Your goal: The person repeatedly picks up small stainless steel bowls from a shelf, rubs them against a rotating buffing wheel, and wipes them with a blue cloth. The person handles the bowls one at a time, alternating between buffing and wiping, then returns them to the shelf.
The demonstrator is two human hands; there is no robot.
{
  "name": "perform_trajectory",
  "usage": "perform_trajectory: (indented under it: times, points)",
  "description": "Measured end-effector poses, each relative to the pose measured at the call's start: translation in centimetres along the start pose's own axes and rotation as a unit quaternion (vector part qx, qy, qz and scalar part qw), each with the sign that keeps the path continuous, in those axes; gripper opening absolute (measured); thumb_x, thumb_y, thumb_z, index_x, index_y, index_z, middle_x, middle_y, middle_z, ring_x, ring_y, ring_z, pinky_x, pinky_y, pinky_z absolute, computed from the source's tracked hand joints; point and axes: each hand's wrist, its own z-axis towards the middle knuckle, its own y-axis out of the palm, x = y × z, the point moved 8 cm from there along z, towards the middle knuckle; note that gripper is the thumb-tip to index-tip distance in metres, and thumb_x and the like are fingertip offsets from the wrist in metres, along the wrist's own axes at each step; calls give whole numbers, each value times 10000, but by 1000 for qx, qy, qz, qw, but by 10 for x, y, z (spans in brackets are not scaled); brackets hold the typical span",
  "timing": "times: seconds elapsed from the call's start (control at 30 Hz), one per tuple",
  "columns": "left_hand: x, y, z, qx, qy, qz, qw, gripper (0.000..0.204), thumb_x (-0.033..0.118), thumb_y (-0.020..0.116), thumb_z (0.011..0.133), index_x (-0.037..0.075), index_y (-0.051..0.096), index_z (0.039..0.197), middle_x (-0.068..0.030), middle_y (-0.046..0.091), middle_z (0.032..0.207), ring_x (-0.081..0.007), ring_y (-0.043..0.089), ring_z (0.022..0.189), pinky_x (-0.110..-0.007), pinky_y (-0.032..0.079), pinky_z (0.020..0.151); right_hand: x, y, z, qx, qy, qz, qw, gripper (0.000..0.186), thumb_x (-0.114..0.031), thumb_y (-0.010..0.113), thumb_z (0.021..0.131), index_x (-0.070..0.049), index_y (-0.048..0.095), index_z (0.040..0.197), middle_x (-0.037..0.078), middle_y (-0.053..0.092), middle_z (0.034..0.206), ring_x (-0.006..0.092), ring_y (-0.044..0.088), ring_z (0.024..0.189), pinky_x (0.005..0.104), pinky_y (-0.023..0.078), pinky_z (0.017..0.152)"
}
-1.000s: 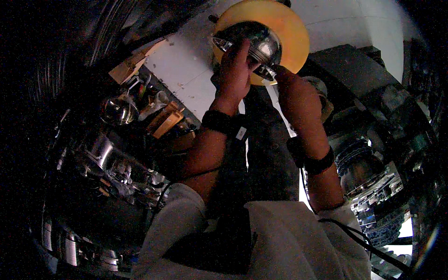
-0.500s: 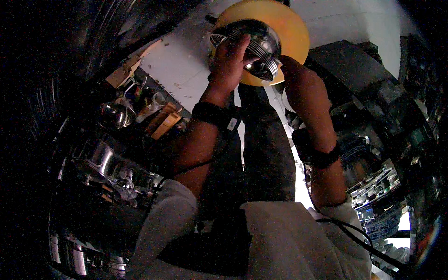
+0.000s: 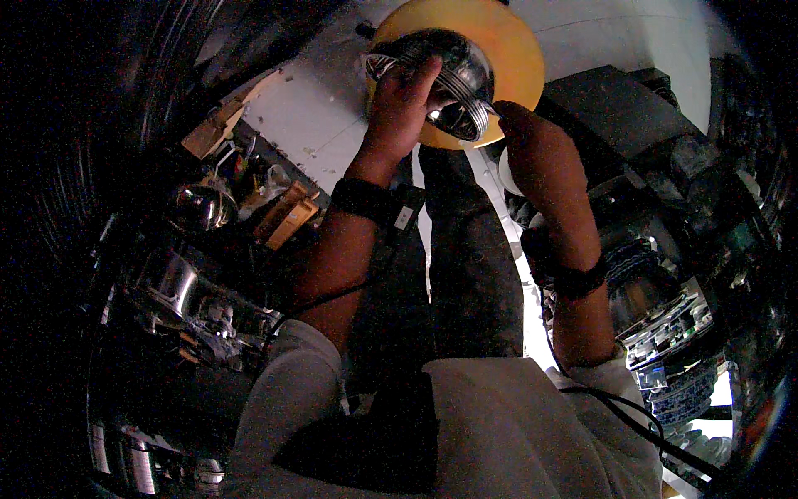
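Observation:
In front of a large yellow disc (image 3: 519, 58) I hold a shiny, rounded metal vessel (image 3: 474, 71) with a band of several ridges around it. My left hand (image 3: 402, 104) is closed on its left side, the thumb laid up over the metal and the other fingers mostly hidden behind. At the vessel's right edge, my right hand (image 3: 532, 137) is closed, its fingertips pinched at the end of the ridged band. Dim light leaves the exact kind of vessel unclear. Dark bands circle both my wrists.
To the left, a shiny metal bowl (image 3: 204, 206) and wooden blocks (image 3: 291, 214) lie among clutter. More shiny metalware (image 3: 174, 283) stands lower left. A dark box (image 3: 619, 112) is at the right, with stacked patterned items (image 3: 682, 395) below it. A black cable (image 3: 632, 420) runs by my right side.
The yellow disc, vessel and left hand appear slightly farther left and, in part, higher in the picture. Both hands keep the same hold.

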Motion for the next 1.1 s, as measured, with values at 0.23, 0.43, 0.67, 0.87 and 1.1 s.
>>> perform_trajectory:
  times: [0.23, 0.43, 0.67, 0.87, 1.1]
  points:
    - [-24, 9, -2, -41, -36, 28, 998, 451, 367, 457, 924, 86, 412, 1274, -107, 480, 1241, -246, 535, 1084, -389, 529, 810, -7, -6, -5, -8, -11, -64, 998, 283, -104, 463, 846, -113, 581, 1104, 176, 638, 875, 348, 619, 799, 431, 501, 685]
    - [-44, 22, -14, -77, 50, 392, 915, 422, 280, 382, 957, 90, 322, 1330, -145, 402, 1283, -276, 562, 1010, -396, 542, 784, -10, -5, -6, 3, -37, -126, 991, 302, -65, 468, 789, -81, 588, 1066, 170, 641, 826, 331, 630, 729, 424, 508, 625]
    - [-53, 35, -16, -92, -1, 468, 879, 469, 226, 454, 927, 72, 311, 1347, -170, 420, 1258, -323, 519, 1065, -398, 548, 768, -2, 10, -5, -45, -2, -139, 989, 311, -69, 498, 764, -63, 575, 1066, 184, 635, 782, 328, 632, 700, 431, 504, 588]
    - [-27, 41, -15, -40, 266, 499, 824, 498, 134, 628, 753, 63, 465, 1218, -227, 516, 943, -387, 535, 840, -462, 464, 686, -2, 1, -2, -2, 11, -125, 992, 267, -93, 452, 820, -90, 559, 1064, 183, 631, 780, 353, 624, 700, 454, 497, 596]
    - [-13, 49, -17, -125, 146, 642, 742, 493, 93, 484, 847, 108, 374, 1328, -268, 487, 1171, -413, 508, 1059, -467, 420, 913, 12, 9, 8, 37, 7, -97, 995, 251, -104, 421, 850, -120, 516, 1082, 190, 628, 809, 365, 621, 728, 458, 493, 592]
